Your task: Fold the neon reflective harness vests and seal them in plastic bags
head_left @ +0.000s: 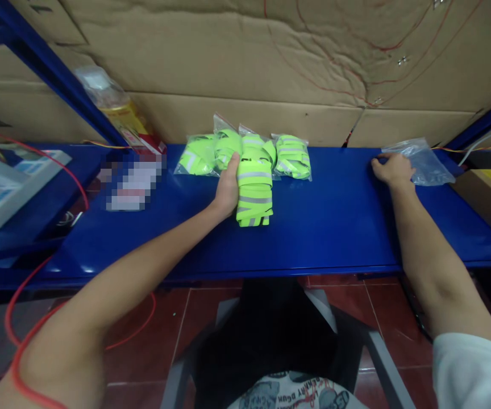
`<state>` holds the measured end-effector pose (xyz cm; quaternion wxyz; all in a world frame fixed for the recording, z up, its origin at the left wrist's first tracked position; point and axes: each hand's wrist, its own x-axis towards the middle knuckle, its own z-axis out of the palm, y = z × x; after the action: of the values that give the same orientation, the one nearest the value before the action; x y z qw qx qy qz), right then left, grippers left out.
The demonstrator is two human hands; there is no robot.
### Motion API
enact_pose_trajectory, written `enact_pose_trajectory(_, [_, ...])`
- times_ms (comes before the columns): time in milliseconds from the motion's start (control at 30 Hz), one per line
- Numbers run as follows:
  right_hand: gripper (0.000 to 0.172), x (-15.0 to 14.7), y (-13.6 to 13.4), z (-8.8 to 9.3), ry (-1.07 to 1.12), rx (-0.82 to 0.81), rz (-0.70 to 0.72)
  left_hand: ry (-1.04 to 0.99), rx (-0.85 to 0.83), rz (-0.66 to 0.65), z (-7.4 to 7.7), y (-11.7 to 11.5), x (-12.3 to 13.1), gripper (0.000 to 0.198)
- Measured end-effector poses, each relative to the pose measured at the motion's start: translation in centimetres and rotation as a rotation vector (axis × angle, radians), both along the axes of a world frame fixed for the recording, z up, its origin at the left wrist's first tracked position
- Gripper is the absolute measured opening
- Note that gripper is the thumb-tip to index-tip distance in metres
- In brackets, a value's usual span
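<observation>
The left hand [228, 184] is clamped on the neon strap bundle [254, 196], mid-tabletop [331, 233], near side of the bagged bundles [292, 154]; even pressure should keep its folds aligned. The right hand [394, 168] meets the clear bag [431, 165] at right (pinching or not, one cannot tell). The printed garment's [290, 392] lettering is barely legible.

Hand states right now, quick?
Left hand: holding a neon bundle.
Right hand: at the clear bag; can't tell whether it's gripping.
</observation>
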<state>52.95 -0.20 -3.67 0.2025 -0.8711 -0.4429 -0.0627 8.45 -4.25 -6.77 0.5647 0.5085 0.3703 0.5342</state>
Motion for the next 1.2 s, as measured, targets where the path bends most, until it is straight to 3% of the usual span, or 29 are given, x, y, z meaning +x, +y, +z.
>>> enact_pose_trajectory(100, [0.035,-0.3,0.1,0.2,-0.003,-0.004,0.048,-0.053,-0.046,0.05,0.3,-0.2,0.1,0.074])
enact_pose_trajectory(233, [0.058,-1.7,0.0,0.9,-0.018,-0.002,0.155,-0.071,-0.038,0.012,1.2,-0.8,0.6,0.072])
enact_pose_trajectory(367, [0.06,-3.0,-0.3,1.0,-0.033,-0.076,0.171,-0.072,-0.024,-0.016,1.8,-1.4,1.1,0.078])
enact_pose_trajectory(633, [0.045,-3.1,-0.4,1.2,-0.089,-0.132,0.244,-0.051,-0.045,0.02,1.3,-1.7,1.4,0.053])
enact_pose_trajectory(800, [0.034,-3.6,-1.1,2.3,-0.152,0.018,0.334,-0.1,-0.094,0.003,1.1,-1.5,1.2,0.041])
enact_pose_trajectory(1000, [0.041,-5.3,-2.1,2.6,-0.079,0.271,0.729,-0.107,-0.109,0.045,0.7,-1.3,1.4,0.036])
enact_pose_trajectory(1067, [0.043,-7.0,-2.4,2.4,-0.107,0.34,0.813,-0.092,-0.1,0.05,0.6,-1.2,1.5,0.036])
enact_pose_trajectory(1200, [0.049,-11.8,-3.3,2.0,-0.187,0.311,0.999,-0.031,-0.055,0.079,0.5,-1.3,1.6,0.036])
